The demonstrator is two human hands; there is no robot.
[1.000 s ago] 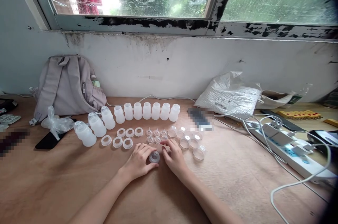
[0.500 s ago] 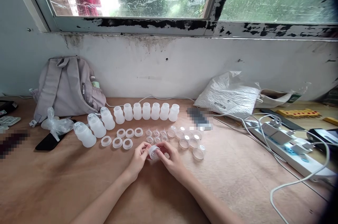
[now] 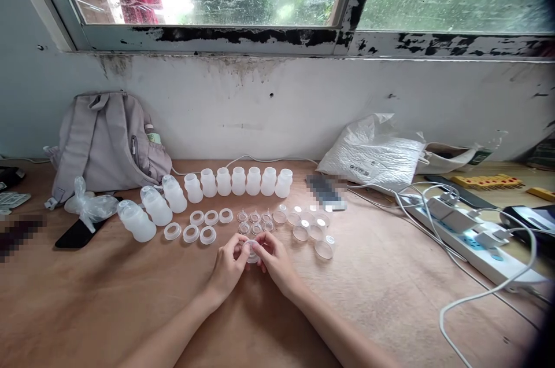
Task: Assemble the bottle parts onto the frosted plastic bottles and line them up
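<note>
Both hands meet at the near middle of the table around a small translucent bottle collar ring (image 3: 251,257). My left hand (image 3: 229,264) pinches its left side with thumb and fingers, while my right hand (image 3: 274,259) grips the right side. Fingers cover part of it, so whether a teat sits inside is hard to see. Just beyond the hands stand several clear teats (image 3: 255,216) in two short rows. To their left lie several loose collar rings (image 3: 208,235). Clear domed caps (image 3: 324,248) are grouped to the right.
Frosted bottles (image 3: 238,181) stand in a curved row behind. A backpack (image 3: 108,136), a knotted plastic bag (image 3: 93,206) and a black phone (image 3: 73,235) are at left. On the right are a silvery package (image 3: 368,154) and a power strip (image 3: 481,246) with looping cables.
The held ring has been turned from tilted sideways to facing more upward. My two hands have come closer together around it, and the view has shifted slightly.
</note>
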